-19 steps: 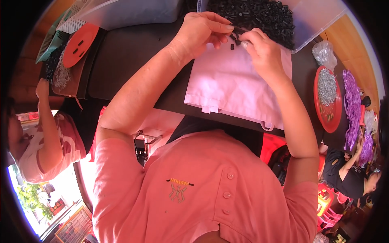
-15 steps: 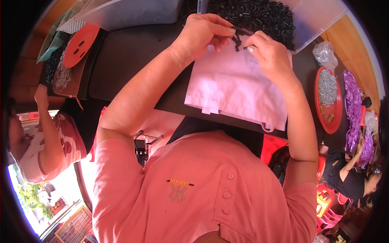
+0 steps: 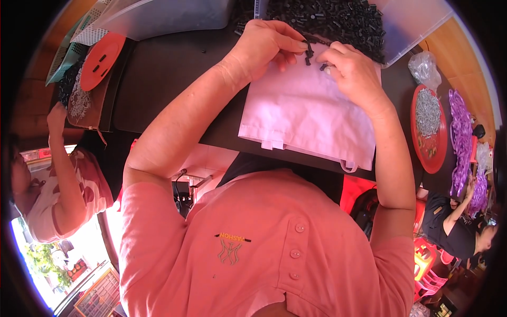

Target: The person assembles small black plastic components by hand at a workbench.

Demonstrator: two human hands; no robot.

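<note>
Head view: I have both hands up at the far edge of the pink cloth (image 3: 311, 108), close to the heap (image 3: 343, 24) of black pieces beside the clear wall of the bin (image 3: 417, 31). The left hand (image 3: 262, 46) pinches small black parts (image 3: 308, 56) between thumb and finger, and they dangle over the cloth. The right hand (image 3: 354, 71) is curled, a black stub (image 3: 324, 67) at its thumb tip; it looks pinched, though the fingers hide most of the grip. A dark strip runs between the hands, and I can't tell from here whether it belongs to the parts or to the heap behind.

What worries me is a slip. The parts are tiny and hang by the fingertips alone — a loosened pinch could drop them, onto the cloth if I'm lucky, into the heap if not, where like colours would hide them. The right fingers block my view, so a crooked fit could pass unnoticed. The cloth hangs over the table (image 3: 163, 79) edge as well; a forearm snagging it could drag loose pieces down.
</note>
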